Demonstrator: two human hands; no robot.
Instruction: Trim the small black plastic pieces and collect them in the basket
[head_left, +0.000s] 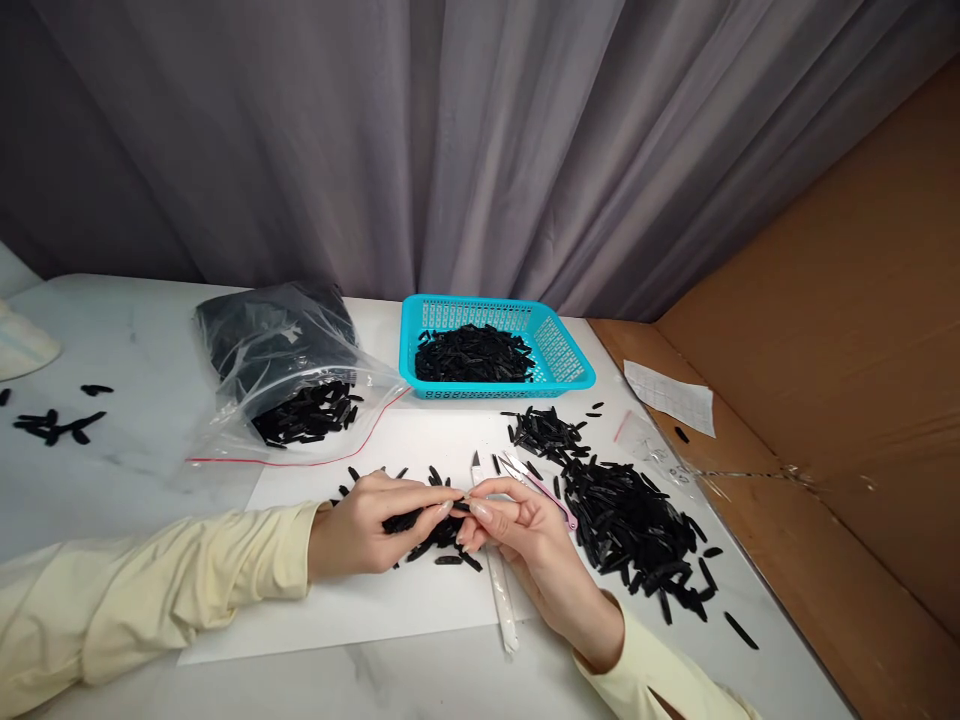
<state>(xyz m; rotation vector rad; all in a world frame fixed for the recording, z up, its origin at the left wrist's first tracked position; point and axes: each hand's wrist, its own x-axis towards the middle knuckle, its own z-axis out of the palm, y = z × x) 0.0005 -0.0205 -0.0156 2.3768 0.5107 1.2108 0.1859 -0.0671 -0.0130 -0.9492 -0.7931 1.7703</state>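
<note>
Bare counter (405, 668) leaves room before the white paper (300, 615); above it, left hand (379, 515) and right hand (525, 530), fingertips nearly closed, pinch one slim black piece (460, 507); loose pieces (448, 560) lie beneath, a larger heap (630, 525) spreads rightward, and farther, zip bag (274, 345) and turquoise basket (497, 387) hold more, which finished I cannot tell

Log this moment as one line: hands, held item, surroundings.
left hand: pinching black piece | right hand: fingertips at same piece | beneath: white sheet | beyond: blue basket, partly filled
</note>
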